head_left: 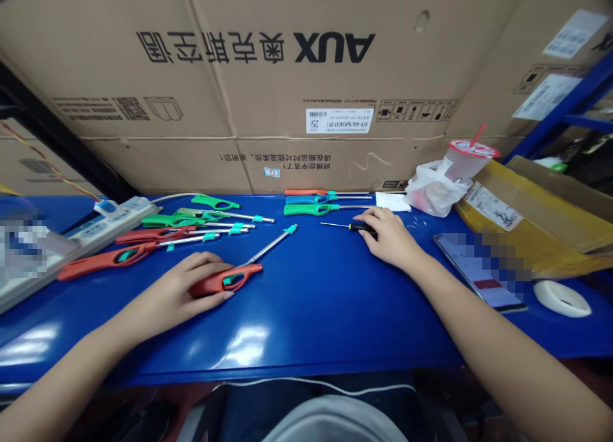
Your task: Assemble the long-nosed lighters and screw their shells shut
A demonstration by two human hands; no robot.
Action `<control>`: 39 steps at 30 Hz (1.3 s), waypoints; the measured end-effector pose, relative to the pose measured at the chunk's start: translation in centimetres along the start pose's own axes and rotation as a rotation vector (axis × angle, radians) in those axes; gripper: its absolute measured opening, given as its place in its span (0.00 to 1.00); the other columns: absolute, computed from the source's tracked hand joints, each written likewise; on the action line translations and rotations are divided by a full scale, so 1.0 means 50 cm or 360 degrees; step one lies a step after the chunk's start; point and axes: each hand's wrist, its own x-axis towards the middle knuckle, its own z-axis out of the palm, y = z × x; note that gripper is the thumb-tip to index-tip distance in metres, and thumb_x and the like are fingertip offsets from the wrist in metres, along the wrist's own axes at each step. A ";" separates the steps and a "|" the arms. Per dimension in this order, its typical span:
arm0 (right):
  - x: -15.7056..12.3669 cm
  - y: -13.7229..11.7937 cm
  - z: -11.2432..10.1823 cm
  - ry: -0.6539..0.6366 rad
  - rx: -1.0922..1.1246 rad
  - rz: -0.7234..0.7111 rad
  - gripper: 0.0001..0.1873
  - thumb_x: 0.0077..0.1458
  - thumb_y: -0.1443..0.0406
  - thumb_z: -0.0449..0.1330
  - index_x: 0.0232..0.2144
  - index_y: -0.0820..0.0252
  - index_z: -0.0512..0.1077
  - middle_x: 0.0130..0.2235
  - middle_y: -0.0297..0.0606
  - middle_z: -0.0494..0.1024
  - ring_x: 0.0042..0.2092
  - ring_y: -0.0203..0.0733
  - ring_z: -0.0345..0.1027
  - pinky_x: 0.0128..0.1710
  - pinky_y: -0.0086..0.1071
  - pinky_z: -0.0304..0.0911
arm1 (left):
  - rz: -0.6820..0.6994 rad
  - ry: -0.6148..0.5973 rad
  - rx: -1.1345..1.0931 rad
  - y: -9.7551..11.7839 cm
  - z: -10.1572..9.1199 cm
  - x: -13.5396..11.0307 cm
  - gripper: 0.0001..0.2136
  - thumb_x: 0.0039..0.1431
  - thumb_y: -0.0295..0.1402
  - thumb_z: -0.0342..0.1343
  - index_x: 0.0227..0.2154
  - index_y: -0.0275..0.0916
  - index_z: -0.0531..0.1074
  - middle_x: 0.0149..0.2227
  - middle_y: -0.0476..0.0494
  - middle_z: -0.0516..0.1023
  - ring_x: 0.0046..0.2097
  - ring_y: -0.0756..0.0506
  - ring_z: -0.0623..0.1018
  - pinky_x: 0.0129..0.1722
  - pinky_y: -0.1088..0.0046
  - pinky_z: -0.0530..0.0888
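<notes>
My left hand (198, 285) is closed around the handle of a red long-neck lighter (215, 282) low over the blue table. A metal lighter tube (271, 245) with a green tip slants away behind its trigger loop; whether the two are joined I cannot tell. Farther right, my right hand (383, 232) grips the dark handle of a screwdriver (341, 225), whose thin shaft points left. Left of my left hand lie several red and green lighters (115, 260), with green bits at their tips. At the back, orange, blue and green lighters (311, 209) lie side by side.
A large cardboard box (268, 97) walls off the back. Along the left runs a power strip (119, 215). On the right are a bagged drink cup (467, 161), a yellow parcel (498, 218), a phone (479, 269) and a white oval object (562, 298).
</notes>
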 end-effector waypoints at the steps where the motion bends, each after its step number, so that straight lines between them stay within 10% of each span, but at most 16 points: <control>1: 0.000 -0.007 -0.002 0.0014 0.0025 -0.0051 0.18 0.64 0.66 0.58 0.54 0.60 0.78 0.55 0.54 0.78 0.56 0.62 0.71 0.55 0.62 0.67 | 0.0053 -0.0062 -0.0006 0.011 0.007 0.003 0.19 0.66 0.48 0.62 0.55 0.47 0.78 0.52 0.43 0.79 0.53 0.39 0.79 0.57 0.66 0.76; 10: -0.017 -0.104 -0.002 -0.0438 0.0383 -0.0596 0.25 0.70 0.67 0.55 0.66 0.51 0.69 0.71 0.44 0.68 0.72 0.51 0.58 0.72 0.59 0.51 | 0.0472 -0.0293 -0.0098 0.132 0.071 0.058 0.18 0.69 0.42 0.61 0.59 0.48 0.75 0.53 0.41 0.77 0.53 0.42 0.77 0.55 0.68 0.74; 18: -0.013 -0.081 -0.067 -0.0915 0.0599 -0.0384 0.04 0.61 0.68 0.62 0.37 0.59 0.78 0.38 0.38 0.79 0.39 0.40 0.73 0.41 0.33 0.69 | 0.0522 -0.0203 -0.0172 0.173 0.124 0.094 0.18 0.69 0.42 0.62 0.59 0.45 0.74 0.52 0.41 0.77 0.52 0.41 0.76 0.55 0.65 0.74; 26: -0.019 -0.037 -0.106 -0.1190 0.0655 -0.0160 0.03 0.57 0.66 0.64 0.34 0.60 0.77 0.35 0.36 0.78 0.35 0.39 0.70 0.37 0.31 0.66 | 0.0530 -0.0102 -0.0253 0.211 0.163 0.150 0.19 0.69 0.48 0.60 0.54 0.40 0.77 0.49 0.39 0.80 0.48 0.40 0.77 0.50 0.63 0.75; 34: -0.020 -0.058 -0.089 -0.1047 0.0703 -0.0230 0.06 0.60 0.62 0.65 0.37 0.59 0.76 0.35 0.35 0.76 0.36 0.38 0.69 0.37 0.31 0.66 | -0.0166 -0.0259 -0.0969 0.224 0.151 0.218 0.21 0.63 0.53 0.63 0.46 0.40 0.83 0.36 0.46 0.81 0.36 0.46 0.74 0.37 0.71 0.69; 39: -0.021 -0.099 -0.042 -0.0339 0.0702 -0.0202 0.17 0.64 0.63 0.64 0.54 0.57 0.70 0.53 0.44 0.76 0.43 0.41 0.72 0.46 0.38 0.72 | -0.0433 -0.0394 -0.1207 0.184 0.117 0.243 0.32 0.65 0.62 0.51 0.41 0.33 0.82 0.24 0.51 0.68 0.23 0.52 0.60 0.24 0.75 0.58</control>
